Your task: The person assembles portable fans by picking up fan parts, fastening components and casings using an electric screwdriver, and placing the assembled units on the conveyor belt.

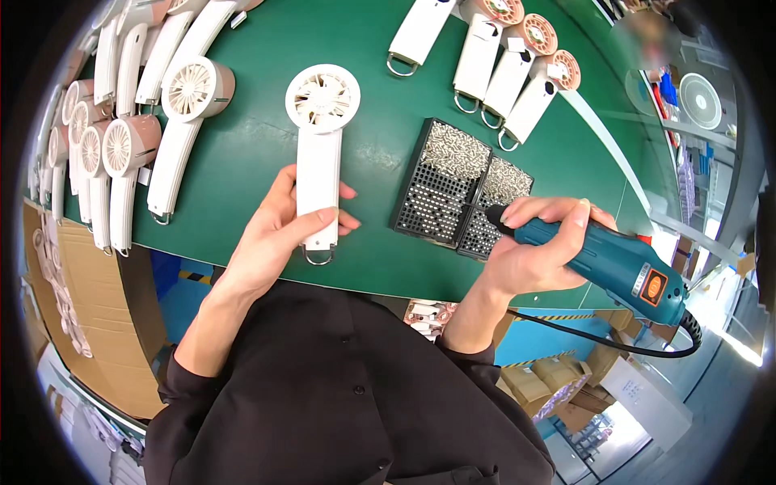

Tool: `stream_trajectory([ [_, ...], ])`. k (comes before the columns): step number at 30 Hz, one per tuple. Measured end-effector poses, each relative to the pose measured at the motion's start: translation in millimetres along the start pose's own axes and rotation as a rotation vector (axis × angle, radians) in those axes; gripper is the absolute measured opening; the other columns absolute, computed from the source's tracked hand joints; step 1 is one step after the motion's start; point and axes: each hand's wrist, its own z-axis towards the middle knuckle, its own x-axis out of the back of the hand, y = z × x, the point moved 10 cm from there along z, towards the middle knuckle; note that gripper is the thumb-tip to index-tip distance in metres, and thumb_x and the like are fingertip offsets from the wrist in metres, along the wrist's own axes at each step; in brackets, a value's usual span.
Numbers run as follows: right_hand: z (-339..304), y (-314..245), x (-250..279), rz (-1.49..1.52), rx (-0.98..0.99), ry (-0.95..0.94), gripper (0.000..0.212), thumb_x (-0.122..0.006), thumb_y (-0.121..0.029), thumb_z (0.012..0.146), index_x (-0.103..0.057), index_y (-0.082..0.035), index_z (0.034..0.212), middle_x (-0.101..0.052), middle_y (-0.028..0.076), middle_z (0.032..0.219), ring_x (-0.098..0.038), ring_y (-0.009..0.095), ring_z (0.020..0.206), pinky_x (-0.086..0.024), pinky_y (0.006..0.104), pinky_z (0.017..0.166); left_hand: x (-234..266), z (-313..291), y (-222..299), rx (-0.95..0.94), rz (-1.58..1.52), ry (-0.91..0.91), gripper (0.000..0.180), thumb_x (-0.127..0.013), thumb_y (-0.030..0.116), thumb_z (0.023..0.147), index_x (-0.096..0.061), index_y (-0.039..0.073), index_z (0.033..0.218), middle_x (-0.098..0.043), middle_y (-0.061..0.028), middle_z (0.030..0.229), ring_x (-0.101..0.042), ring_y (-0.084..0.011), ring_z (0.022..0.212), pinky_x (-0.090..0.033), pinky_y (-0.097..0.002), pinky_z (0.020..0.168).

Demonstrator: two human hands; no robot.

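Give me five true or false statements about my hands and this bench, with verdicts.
1. The left hand holds a white plastic handheld fan with a round head. True.
2. Scissors are also held. False: the right hand grips a teal electric screwdriver.
3. In the picture, that fan's head lies lowest. False: its curved metal loop does.
4. Two black plastic trays of small silvery screws lie right of that fan. True.
5. The work surface is white. False: a flat green tabletop shows.

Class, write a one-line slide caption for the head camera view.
Left hand holding a white handheld fan, right hand holding a teal power screwdriver at black screw trays on a green table.
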Motion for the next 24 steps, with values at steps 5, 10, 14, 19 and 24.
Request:
stream_trajectory([
  [5,0.9,8.5,-7.0,-0.008,-0.008,-0.022,0.023,-0.053,-0.005,0.086,-0.039,0.002,0.103,-0.044,0.011,0.053,-0.042,0.018,0.033,-0.04,0.0304,0.031,-2.6,8.2,4.6,-0.048,-0.041,-0.029,0.042,-0.055,0.006,0.093,-0.031,0.0,0.128,-0.055,-0.0173,0.122,-0.061,-0.025,0.106,-0.053,-0.0368,0.087],
  [10,2.1,14.9,-8.0,0.004,-0.031,-0.018,0.024,-0.053,-0.005,0.086,-0.038,0.001,0.103,-0.045,0.011,0.054,-0.043,0.018,0.034,-0.04,0.0303,0.032,-4.8,18.2,6.3,-0.097,-0.042,0.016,0.044,-0.054,0.008,0.094,-0.03,-0.001,0.13,-0.054,-0.0186,0.124,-0.061,-0.0265,0.107,-0.053,-0.0374,0.087],
  [14,-0.5,18.9,-10.5,-0.035,-0.035,-0.032,0.022,-0.053,-0.004,0.086,-0.037,0.002,0.1,-0.045,0.011,0.056,-0.044,0.018,0.035,-0.042,0.0303,0.033,-6.4,23.3,5.0,-0.094,-0.034,0.02,0.042,-0.054,0.007,0.095,-0.03,-0.001,0.128,-0.054,-0.0184,0.125,-0.06,-0.0245,0.109,-0.053,-0.0357,0.087],
  [19,-0.2,18.2,-11.4,-0.06,-0.008,-0.067,0.021,-0.053,-0.004,0.086,-0.037,0.002,0.098,-0.044,0.012,0.056,-0.044,0.018,0.035,-0.043,0.031,0.033,-7.9,25.2,5.3,-0.089,-0.027,0.013,0.044,-0.055,0.009,0.095,-0.029,-0.001,0.129,-0.055,-0.0184,0.125,-0.06,-0.0237,0.108,-0.052,-0.0344,0.086],
  [24,-1.2,17.9,-14.9,-0.058,-0.003,-0.103,0.021,-0.053,-0.005,0.086,-0.038,0.001,0.098,-0.044,0.011,0.057,-0.044,0.019,0.034,-0.043,0.0316,0.032,-11.5,26.3,3.5,-0.058,-0.012,0.016,0.048,-0.056,0.01,0.095,-0.027,-0.001,0.131,-0.057,-0.0179,0.123,-0.062,-0.023,0.106,-0.052,-0.0332,0.086],
])
